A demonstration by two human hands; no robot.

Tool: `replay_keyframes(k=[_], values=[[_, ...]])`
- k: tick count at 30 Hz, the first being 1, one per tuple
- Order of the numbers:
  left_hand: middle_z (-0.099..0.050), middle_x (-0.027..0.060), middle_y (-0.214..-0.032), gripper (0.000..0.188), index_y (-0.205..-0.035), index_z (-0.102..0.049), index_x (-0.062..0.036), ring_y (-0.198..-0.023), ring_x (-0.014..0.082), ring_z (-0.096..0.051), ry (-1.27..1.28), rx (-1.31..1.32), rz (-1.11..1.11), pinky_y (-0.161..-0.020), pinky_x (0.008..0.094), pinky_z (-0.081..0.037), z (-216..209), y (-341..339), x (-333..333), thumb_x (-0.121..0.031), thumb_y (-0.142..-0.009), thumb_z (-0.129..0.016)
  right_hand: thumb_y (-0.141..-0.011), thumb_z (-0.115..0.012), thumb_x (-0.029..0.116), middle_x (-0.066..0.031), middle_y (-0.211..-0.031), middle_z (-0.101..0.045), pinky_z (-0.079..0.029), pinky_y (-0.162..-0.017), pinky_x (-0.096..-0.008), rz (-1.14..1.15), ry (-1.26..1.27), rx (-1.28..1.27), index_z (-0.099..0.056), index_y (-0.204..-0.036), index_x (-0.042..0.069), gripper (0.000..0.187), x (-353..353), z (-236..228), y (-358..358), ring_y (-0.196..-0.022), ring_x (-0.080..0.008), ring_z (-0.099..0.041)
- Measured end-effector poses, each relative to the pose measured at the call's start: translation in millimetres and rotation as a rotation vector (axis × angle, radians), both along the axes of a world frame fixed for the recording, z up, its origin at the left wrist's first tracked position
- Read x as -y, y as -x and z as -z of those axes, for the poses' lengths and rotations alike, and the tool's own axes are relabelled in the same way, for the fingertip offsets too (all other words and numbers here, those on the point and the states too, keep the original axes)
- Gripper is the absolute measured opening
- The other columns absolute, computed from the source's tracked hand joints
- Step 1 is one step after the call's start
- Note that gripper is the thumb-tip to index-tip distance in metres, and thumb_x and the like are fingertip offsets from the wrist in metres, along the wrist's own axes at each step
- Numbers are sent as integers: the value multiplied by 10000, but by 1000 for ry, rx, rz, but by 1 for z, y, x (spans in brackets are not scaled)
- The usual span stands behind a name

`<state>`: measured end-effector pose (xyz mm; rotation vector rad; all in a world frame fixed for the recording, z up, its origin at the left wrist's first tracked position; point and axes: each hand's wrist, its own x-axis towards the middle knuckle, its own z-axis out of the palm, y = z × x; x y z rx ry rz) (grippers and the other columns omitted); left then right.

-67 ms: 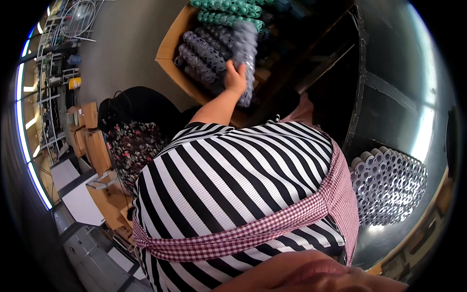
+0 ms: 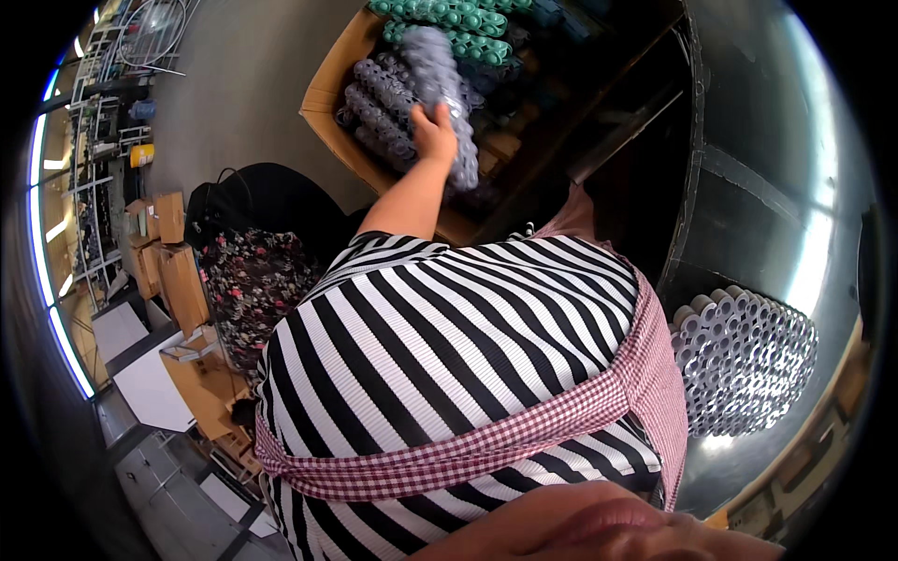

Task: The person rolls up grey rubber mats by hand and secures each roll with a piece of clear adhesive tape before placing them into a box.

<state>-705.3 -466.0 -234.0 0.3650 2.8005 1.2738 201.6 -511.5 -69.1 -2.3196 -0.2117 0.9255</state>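
Note:
My left hand (image 2: 433, 138) is closed round a long, lumpy grey-purple bundle (image 2: 436, 79), gripping it from its left side. The bundle is slightly blurred and shines like clear plastic. It is tilted over an open cardboard box (image 2: 329, 79). Inside that box lie several similar grey-purple bundles (image 2: 376, 107), side by side. Green bundles (image 2: 468, 45) with round bumps lie at the box's far end. My right hand is out of sight.
To my right, a shiny dark surface (image 2: 748, 234) carries a cluster of grey ring-shaped pieces (image 2: 744, 360). A dark, flower-patterned cloth (image 2: 257, 290) is at my left. Stacked cardboard boxes (image 2: 178, 271) and metal racks stand farther left.
My left hand has moved a little to the left with the grey-purple bundle, which now leans more to the left over the other bundles in the box.

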Motion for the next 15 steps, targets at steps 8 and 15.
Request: replay_keyframes(k=[8,15], values=[[-395,229,-1607,663,-1473,-546,-118,-1478,403,-375,442,-120,193,-1204,479,-333,-1,84,-50,-424,-912,-723,-964,-623,461,-69,-876,-691,-524,-654,-366,58,-42,-114,-653,-1082,79,401,12,22,-19,-729,-241,-693],[-670,90,-997,150,-951,-690,-78,-925,305,-654,-376,-56,1312,-818,404,-532,-108,-223,-176,-44,-827,-767,-969,-639,516,-51,-855,-700,-518,-672,-368,250,-205,-282,-669,-1066,106,422,113,52,-53,-735,-236,-696]])
